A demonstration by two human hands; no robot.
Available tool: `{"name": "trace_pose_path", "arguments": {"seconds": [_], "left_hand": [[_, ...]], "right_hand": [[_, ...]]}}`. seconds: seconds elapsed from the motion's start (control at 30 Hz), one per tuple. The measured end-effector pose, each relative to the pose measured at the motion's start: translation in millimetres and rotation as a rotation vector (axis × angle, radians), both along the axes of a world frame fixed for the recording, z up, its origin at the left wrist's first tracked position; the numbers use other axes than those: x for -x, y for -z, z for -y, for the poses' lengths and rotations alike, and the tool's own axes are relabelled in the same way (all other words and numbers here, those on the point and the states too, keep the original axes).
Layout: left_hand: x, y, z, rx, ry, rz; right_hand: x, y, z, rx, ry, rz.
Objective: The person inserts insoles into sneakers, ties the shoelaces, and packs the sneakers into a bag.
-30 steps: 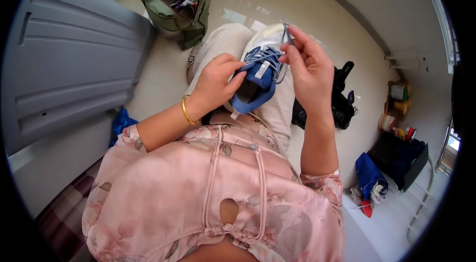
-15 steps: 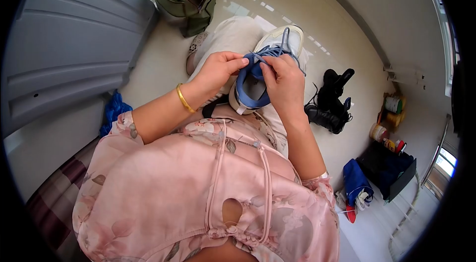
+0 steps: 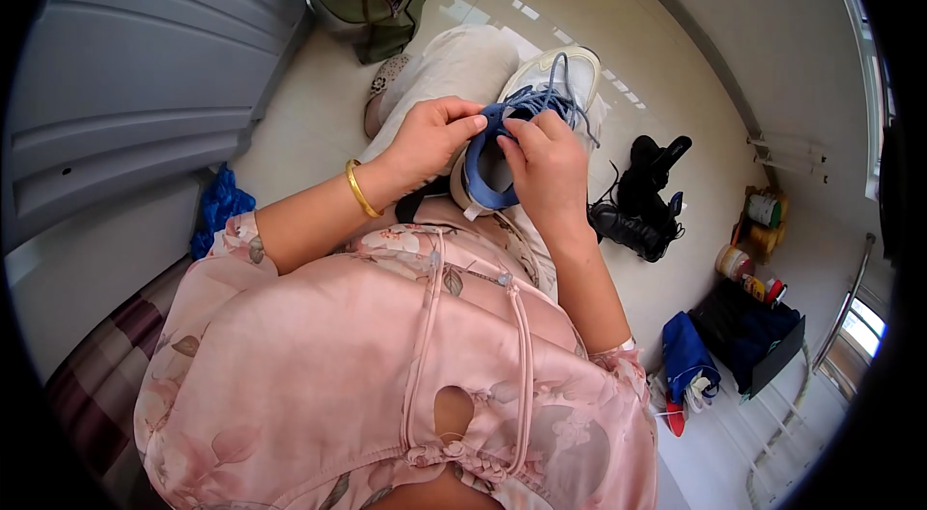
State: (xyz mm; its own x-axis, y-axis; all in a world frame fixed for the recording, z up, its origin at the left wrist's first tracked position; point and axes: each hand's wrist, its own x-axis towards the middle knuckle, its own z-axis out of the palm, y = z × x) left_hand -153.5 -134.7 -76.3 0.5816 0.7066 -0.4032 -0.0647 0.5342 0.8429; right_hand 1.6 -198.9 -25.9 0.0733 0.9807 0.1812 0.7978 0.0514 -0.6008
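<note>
A white and blue sneaker (image 3: 552, 77) rests on my lap, toe pointing away from me, its blue-lined opening facing up. Blue-grey laces (image 3: 547, 100) cross its tongue, and one loop stands up over the toe. My left hand (image 3: 435, 138) pinches the left edge of the blue collar near the top eyelets between thumb and fingers. At the right side of the opening, my right hand (image 3: 548, 167) is closed at the upper collar; its fingertips hide what they grip.
A green bag (image 3: 372, 3) holding shoes stands on the floor ahead. Black shoes (image 3: 642, 211) lie to the right. Grey plastic furniture (image 3: 145, 66) and a blue plastic bag (image 3: 222, 206) are at the left. A blue bag (image 3: 686, 351) and jars (image 3: 736, 262) are at the far right.
My right hand has come down from above the toe, where it held up a lace, to the shoe's collar. My left hand still pinches the collar's left edge.
</note>
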Motion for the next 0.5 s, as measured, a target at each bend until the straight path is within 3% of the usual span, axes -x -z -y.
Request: {"name": "trace_pose_path", "arguments": {"seconds": [0.13,0.23,0.33,0.5], "left_hand": [[0.5,0.4,0.9,0.022,0.019,-0.049],[-0.3,2.1,1.8,0.014,0.009,-0.073],[-0.9,-1.3,1.8,0.000,-0.009,-0.046],[0.2,-0.4,3.1,0.001,-0.009,-0.068]], "right_hand": [[-1.1,-4.3,-0.3,0.047,-0.018,0.070],[-3.4,0.0,-2.6,-0.008,-0.041,0.002],[1.5,-0.9,-0.4,0.028,0.131,-0.245],[4.3,4.6,-0.3,-0.058,0.096,-0.190]]}}
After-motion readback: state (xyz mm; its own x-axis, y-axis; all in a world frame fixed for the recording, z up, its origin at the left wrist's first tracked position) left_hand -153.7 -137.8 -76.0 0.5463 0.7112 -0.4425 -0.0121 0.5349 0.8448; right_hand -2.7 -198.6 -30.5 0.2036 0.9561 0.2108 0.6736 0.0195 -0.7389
